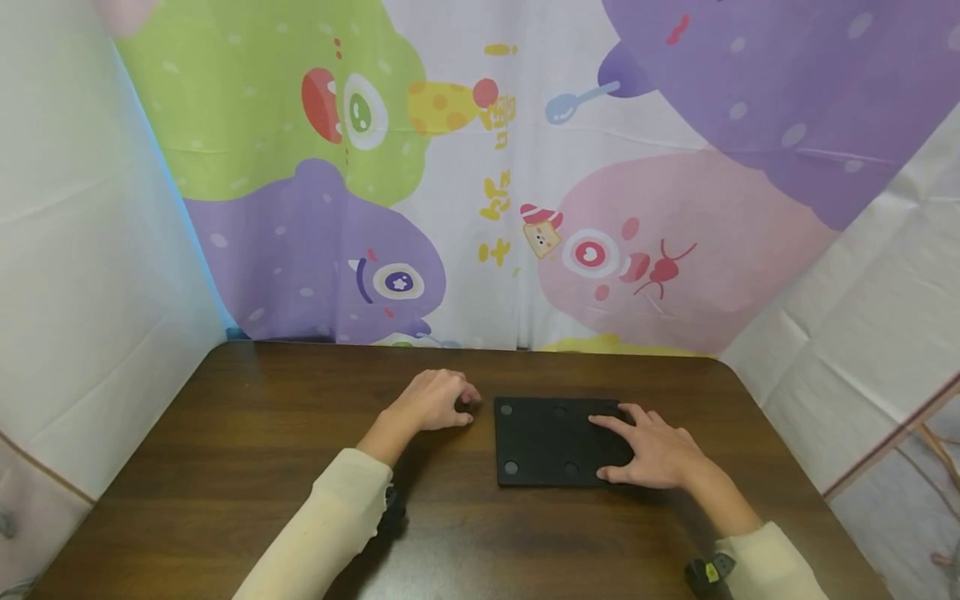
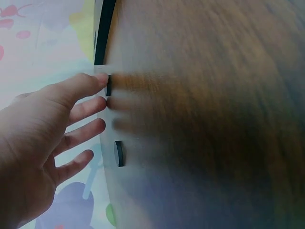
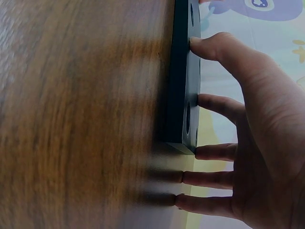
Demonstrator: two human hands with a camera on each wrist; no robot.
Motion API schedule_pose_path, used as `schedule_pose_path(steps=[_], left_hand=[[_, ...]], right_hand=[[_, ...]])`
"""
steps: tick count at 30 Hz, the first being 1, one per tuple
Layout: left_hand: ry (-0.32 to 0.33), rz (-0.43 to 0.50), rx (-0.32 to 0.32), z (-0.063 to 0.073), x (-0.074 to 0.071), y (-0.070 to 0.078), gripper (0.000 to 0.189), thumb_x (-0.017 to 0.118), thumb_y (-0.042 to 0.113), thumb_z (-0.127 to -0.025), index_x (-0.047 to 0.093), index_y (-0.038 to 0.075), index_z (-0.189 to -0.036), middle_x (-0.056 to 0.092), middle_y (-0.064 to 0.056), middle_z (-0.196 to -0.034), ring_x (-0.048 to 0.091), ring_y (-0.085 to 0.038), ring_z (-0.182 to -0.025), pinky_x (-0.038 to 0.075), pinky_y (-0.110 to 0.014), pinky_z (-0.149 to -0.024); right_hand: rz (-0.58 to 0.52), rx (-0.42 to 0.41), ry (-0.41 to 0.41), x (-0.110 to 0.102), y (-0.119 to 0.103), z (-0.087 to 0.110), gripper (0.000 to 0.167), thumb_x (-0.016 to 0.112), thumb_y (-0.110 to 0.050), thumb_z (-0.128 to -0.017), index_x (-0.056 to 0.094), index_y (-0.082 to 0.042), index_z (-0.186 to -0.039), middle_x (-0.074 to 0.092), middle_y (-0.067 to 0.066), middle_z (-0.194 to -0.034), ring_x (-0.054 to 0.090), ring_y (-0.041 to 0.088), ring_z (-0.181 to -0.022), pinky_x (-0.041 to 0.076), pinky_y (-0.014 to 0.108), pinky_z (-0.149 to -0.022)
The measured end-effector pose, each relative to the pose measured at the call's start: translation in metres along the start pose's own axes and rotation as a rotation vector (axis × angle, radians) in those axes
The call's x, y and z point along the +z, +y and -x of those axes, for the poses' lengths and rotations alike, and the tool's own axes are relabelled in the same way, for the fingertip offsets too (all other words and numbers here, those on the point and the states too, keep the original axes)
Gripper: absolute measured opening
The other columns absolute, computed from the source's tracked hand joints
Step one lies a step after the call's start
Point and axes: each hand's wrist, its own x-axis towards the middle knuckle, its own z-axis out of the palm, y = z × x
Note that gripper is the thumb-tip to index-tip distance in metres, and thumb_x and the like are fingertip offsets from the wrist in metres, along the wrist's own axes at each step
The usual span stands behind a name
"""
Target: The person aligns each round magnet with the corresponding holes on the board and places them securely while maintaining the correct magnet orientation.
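A flat black rectangular board [image 1: 536, 442] with several round recesses lies on the wooden table. My right hand [image 1: 660, 450] spreads its fingers over the board's right end; thumb and index fingertip rest on its top, the other fingers reach past its edge. To the left of the board is my left hand [image 1: 435, 400]. In the left wrist view its thumb and index finger pinch a small black disc [image 2: 109, 88] by opposite edges, low at the tabletop. The remaining left fingers are spread. A second small black disc [image 2: 119, 153] sits on the table beside that hand.
The brown wooden table [image 1: 262, 467] has rounded far corners. Behind it hangs a curtain [image 1: 465, 275] printed with cartoon monsters, and white sheets [image 1: 75, 233] stand at both sides. Each wrist wears a black camera [image 1: 708, 571].
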Motion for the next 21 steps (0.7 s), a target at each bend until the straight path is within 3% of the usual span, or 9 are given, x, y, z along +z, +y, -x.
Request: schedule_pose_path(steps=[9,21], left_hand=[[-0.049,-0.004,-0.008,0.0012,-0.0028,0.0026,0.024,0.09,0.028,-0.097,0.089,0.021,-0.12,0.081,0.002,-0.11,0.077,-0.018,-0.102,0.063,-0.042,-0.093],[-0.045,0.038,0.009,0.0002,-0.0016,0.0044,0.012,0.089,0.021,-0.098,0.091,0.018,-0.11,0.086,0.002,-0.108,0.08,-0.017,-0.103,0.066,-0.042,-0.096]], right_hand=[[-0.006,-0.002,0.004,-0.0002,-0.0004,0.0,0.09,0.082,-0.07,-0.089,0.054,-0.035,-0.167,0.046,0.025,-0.173,0.061,0.05,-0.139,0.058,0.06,-0.074],[0.003,0.004,-0.006,0.0001,0.0014,-0.0011,0.09,0.082,-0.07,-0.089,0.053,-0.035,-0.167,0.046,0.025,-0.173,0.061,0.051,-0.14,0.059,0.065,-0.077]])
